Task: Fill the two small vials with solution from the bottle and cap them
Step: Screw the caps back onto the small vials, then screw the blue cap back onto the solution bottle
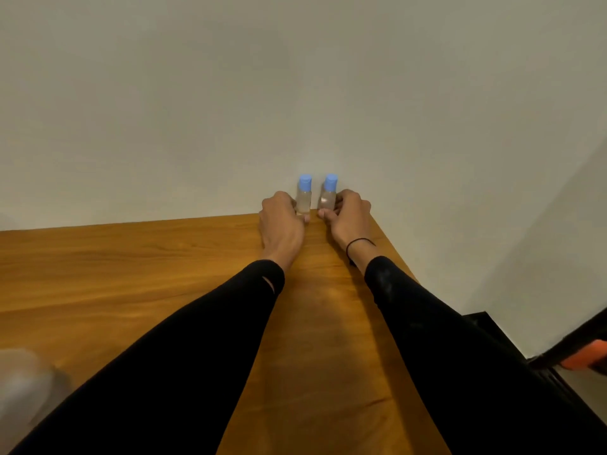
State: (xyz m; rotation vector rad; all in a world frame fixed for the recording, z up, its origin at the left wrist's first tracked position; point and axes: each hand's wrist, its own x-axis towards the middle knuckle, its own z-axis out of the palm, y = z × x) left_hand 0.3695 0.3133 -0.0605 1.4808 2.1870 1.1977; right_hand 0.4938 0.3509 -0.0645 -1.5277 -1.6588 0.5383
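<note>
Two small clear vials with blue caps stand upright side by side at the far edge of the wooden table (131, 274), against the wall. My left hand (281, 223) grips the left vial (303, 200) around its lower body. My right hand (349, 216) grips the right vial (327, 200) the same way. Both caps are on. A blurred pale object (23, 385) at the near left edge may be the bottle; I cannot tell.
A plain pale wall (295, 93) rises right behind the vials. The table's right edge runs close to my right arm. Beyond it, at the lower right, stands a dark frame with an orange part (581, 357).
</note>
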